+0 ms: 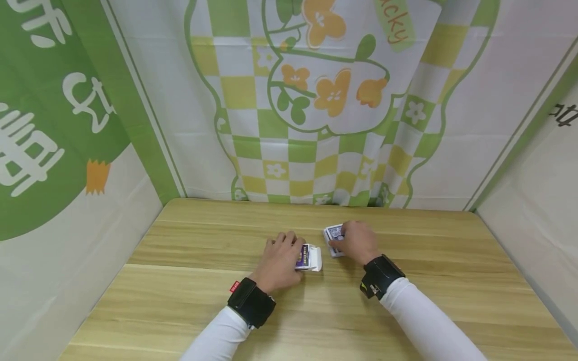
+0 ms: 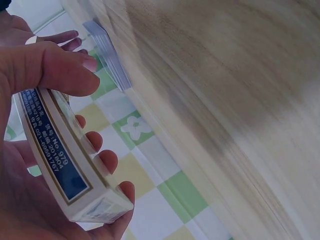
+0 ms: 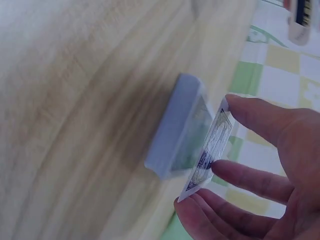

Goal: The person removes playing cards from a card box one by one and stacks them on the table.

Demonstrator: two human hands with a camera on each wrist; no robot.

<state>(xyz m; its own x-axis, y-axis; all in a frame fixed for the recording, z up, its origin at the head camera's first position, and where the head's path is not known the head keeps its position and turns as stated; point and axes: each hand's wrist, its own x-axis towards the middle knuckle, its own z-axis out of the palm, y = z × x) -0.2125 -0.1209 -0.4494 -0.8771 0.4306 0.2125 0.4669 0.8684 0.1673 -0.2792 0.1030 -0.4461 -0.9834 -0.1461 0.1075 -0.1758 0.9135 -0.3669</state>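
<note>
Your left hand (image 1: 276, 262) curls its grip round the card box (image 1: 305, 256); farther right, your right hand (image 1: 360, 242), grip part-spread, pinches a card (image 3: 213, 144) above the deck (image 3: 172, 127).

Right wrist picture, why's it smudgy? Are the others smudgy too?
Right wrist: the card box in the corner and the card deck look blurred, maybe from movement; left wrist: large print on the card box is readable, shadows darken the table; head: bright, patterned cloth fairly clear.
</note>
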